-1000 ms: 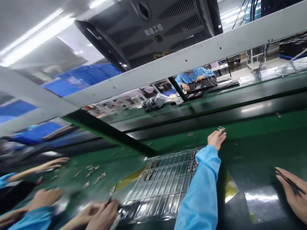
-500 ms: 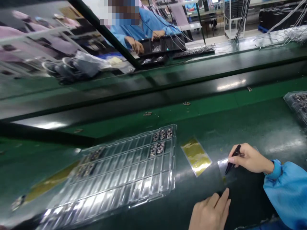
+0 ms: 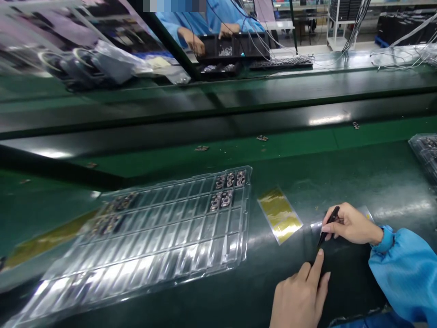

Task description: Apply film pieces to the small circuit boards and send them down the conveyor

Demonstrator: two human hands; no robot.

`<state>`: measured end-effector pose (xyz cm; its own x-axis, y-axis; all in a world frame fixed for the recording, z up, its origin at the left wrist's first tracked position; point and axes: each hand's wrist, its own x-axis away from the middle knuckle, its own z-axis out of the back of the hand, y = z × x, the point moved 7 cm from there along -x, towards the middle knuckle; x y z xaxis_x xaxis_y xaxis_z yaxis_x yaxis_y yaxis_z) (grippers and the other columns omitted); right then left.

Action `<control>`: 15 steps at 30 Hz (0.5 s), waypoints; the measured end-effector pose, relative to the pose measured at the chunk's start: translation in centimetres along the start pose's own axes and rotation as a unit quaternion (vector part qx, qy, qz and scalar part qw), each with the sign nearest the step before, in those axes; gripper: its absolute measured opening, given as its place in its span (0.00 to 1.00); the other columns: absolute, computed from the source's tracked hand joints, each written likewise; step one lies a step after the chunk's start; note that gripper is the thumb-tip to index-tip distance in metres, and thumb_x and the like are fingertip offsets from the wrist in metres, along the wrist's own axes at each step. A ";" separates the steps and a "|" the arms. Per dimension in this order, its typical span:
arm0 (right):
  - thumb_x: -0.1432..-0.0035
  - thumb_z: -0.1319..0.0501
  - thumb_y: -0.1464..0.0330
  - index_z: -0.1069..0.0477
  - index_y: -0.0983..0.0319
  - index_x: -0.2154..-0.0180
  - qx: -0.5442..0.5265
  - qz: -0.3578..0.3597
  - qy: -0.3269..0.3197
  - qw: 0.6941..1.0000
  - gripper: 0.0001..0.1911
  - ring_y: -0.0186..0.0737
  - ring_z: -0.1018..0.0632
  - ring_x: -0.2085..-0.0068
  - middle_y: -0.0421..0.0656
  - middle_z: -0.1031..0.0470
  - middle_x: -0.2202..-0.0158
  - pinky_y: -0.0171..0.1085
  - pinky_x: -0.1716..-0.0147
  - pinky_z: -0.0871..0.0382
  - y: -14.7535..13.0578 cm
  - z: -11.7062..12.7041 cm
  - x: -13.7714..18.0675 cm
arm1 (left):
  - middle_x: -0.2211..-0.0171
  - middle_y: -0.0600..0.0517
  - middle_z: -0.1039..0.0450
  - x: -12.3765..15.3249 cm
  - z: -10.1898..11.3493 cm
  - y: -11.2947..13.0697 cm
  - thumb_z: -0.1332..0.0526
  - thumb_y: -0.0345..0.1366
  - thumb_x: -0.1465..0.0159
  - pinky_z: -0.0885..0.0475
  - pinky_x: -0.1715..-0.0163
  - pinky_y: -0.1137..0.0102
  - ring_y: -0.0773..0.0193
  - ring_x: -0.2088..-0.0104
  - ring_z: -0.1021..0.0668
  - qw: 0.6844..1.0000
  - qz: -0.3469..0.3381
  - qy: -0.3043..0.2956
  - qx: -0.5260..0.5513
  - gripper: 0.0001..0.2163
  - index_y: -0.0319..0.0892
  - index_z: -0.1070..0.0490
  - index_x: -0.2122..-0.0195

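Note:
My right hand (image 3: pixel 351 224) grips black tweezers (image 3: pixel 327 227) whose tips point down at a clear film sheet (image 3: pixel 365 212) on the dark green bench. My left hand (image 3: pixel 300 296) rests at the lower edge, its index finger stretched toward the tweezer tips and touching the bench surface. A yellow sheet (image 3: pixel 280 214) lies just left of the hands. Further left sits a clear plastic tray (image 3: pixel 153 237) with many slots, holding a few small circuit parts (image 3: pixel 227 189) near its far right corner.
A second clear tray (image 3: pixel 425 152) lies at the right edge. Small loose parts (image 3: pixel 262 138) lie on the green conveyor strip behind. A person in blue works over a black tray (image 3: pixel 232 48) across the line, beside cables and a bagged bundle (image 3: pixel 99 64).
The view swung down from the overhead rail to the bench. My left hand came back from reaching across the belt, and its index finger now points to the tweezer tips.

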<state>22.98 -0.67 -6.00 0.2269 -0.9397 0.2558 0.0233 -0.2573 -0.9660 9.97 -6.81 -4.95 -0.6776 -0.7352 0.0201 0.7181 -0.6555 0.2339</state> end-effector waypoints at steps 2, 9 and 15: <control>0.51 0.36 0.64 0.31 0.65 0.74 -0.012 0.002 0.004 1.000 0.10 0.35 0.24 0.78 0.38 0.28 0.81 0.30 0.79 0.32 0.1 0.1 0.0 | 0.75 0.50 0.28 0.0 0.0 0.0 0.49 0.37 0.38 0.39 0.84 0.73 0.65 0.81 0.27 1.000 -0.001 0.003 0.001 0.17 0.42 0.35 0.48; 0.51 0.37 0.61 0.32 0.65 0.74 -0.050 -0.014 0.018 0.999 0.13 0.35 0.24 0.80 0.39 0.27 0.84 0.30 0.80 0.32 0.2 0.3 0.1 | 0.75 0.50 0.28 -0.2 0.0 -0.2 0.48 0.38 0.39 0.39 0.83 0.74 0.65 0.81 0.27 0.999 0.018 0.003 0.029 0.18 0.44 0.35 0.48; 0.51 0.36 0.60 0.33 0.66 0.73 -0.107 0.024 0.073 0.991 0.14 0.36 0.24 0.80 0.40 0.26 0.83 0.30 0.80 0.32 -1.1 2.6 0.5 | 0.76 0.50 0.27 0.1 -0.8 -1.5 0.46 0.36 0.41 0.38 0.84 0.75 0.66 0.82 0.27 0.993 0.013 -0.062 0.098 0.19 0.44 0.36 0.47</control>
<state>25.66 -0.30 -4.93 0.0782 -0.9705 0.2281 -0.1951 -0.2392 -0.9512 8.90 -6.05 -6.06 -0.6819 -0.7170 0.1447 0.6995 -0.5813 0.4157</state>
